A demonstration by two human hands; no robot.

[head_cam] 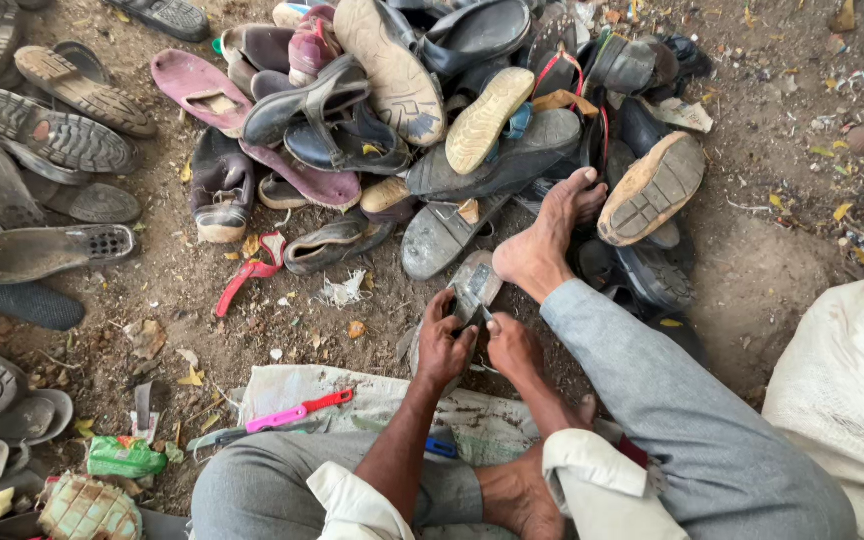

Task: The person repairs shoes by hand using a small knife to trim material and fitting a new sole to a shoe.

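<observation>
Bare dirt ground (772,270), littered with scraps, seen from above by someone seated on it. Centre of view: left hand (442,345) and right hand (512,345) side by side, each grip clenched on a worn grey shoe sole (472,285), fingers curled over its near end. Sole pinned at its far side under a bare right foot (547,240), grey trouser leg (672,400) stretching back towards the lower right. Just below the hands, a dirty cloth mat (372,395) spread on the ground, carrying a pink-and-red handled tool (297,412). Beyond the foot, a large heap of old shoes and sandals (402,110) filling the upper middle. More loose soles (42,150) lined along the left edge. White sack (852,380) at the right edge. Green packet (124,457) near the lower left corner.
</observation>
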